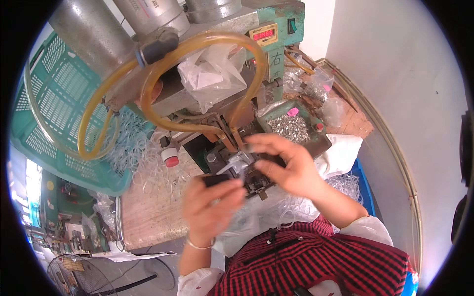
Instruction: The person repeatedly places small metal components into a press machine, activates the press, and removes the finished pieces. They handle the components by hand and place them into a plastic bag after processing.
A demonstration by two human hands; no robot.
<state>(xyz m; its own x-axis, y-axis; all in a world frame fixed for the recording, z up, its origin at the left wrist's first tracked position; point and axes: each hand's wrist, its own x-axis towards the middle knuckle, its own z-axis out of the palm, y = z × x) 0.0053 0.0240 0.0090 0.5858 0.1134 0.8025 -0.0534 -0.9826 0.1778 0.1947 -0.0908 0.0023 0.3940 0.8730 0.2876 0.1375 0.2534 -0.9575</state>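
Under the press head of a green bench machine (291, 29), my right hand (291, 165) reaches in from the right. Its thumb and forefinger are apart beside the metal fixture (240, 162), and I see nothing held between them. My left hand (215, 204), smeared by motion, is closed on a small black object (216, 180) just in front of the fixture. A pale strip runs from near that object toward the fixture; what it belongs to cannot be made out. The fingers partly cover the black object.
A looped amber hose (207, 37) hangs over the work spot. Small metal parts fill a green tray (323, 140) on the right. Clear tubing rings (131, 140) spill from a teal basket (49, 108). A red push button (171, 161) stands left; a fan (81, 276) is at lower left.
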